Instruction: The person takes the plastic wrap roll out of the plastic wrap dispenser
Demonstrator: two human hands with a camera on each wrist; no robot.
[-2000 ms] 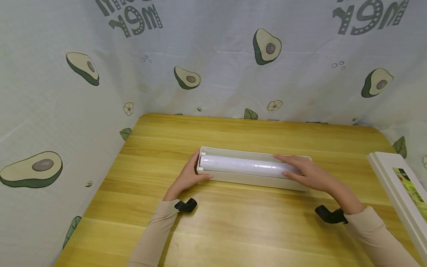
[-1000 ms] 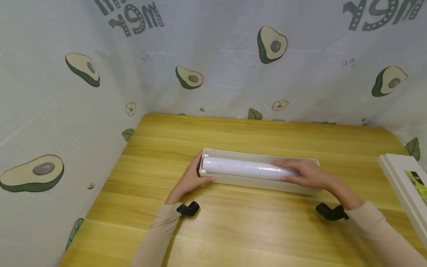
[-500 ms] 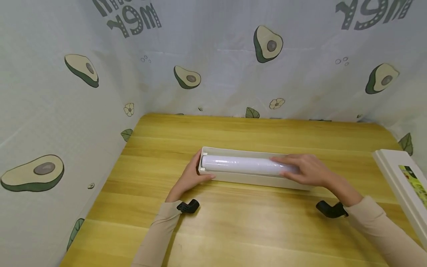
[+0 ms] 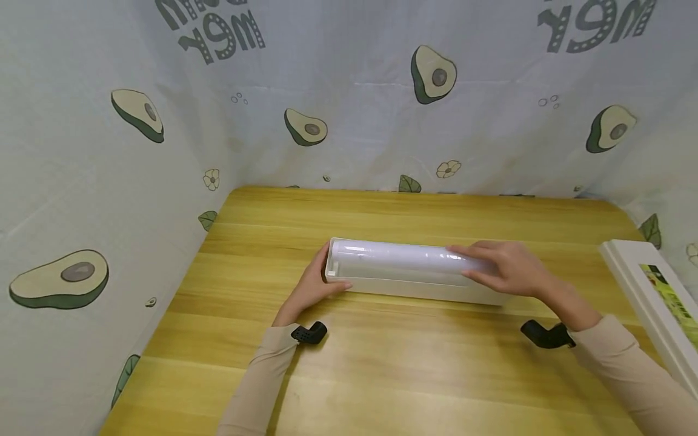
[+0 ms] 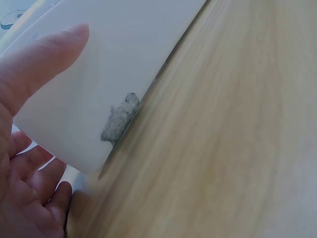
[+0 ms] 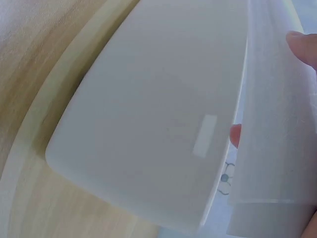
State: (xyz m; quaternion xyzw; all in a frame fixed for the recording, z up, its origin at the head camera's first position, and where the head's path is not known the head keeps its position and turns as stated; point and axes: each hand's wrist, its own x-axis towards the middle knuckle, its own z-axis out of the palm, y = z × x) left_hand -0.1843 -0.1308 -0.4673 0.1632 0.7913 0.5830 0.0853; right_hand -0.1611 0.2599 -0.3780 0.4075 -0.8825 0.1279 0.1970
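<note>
A long white open-topped box (image 4: 409, 287) lies crosswise on the wooden table. At its left end my left hand (image 4: 309, 283) grips it, thumb on the near wall and fingers round the end. A roll of clear cling film (image 4: 387, 254) is in the box's mouth, tilted up at its right part. My right hand (image 4: 509, 267) holds that right part between thumb and fingers. In the right wrist view the roll's end (image 6: 277, 148) stands above the box rim, a fingertip (image 6: 236, 136) showing between roll and rim. A torn grey patch (image 5: 121, 119) marks the box's side wall.
To the right lies a long white lid (image 4: 632, 272) with a yellow-green label (image 4: 671, 300). The wooden table (image 4: 414, 369) reaches back to a hanging avocado-print cloth (image 4: 371, 139), which also runs along the left and right sides.
The roll has risen from the bottom of the box and shifted toward its far wall, lifted by my right hand. My left hand keeps its hold on the box end.
</note>
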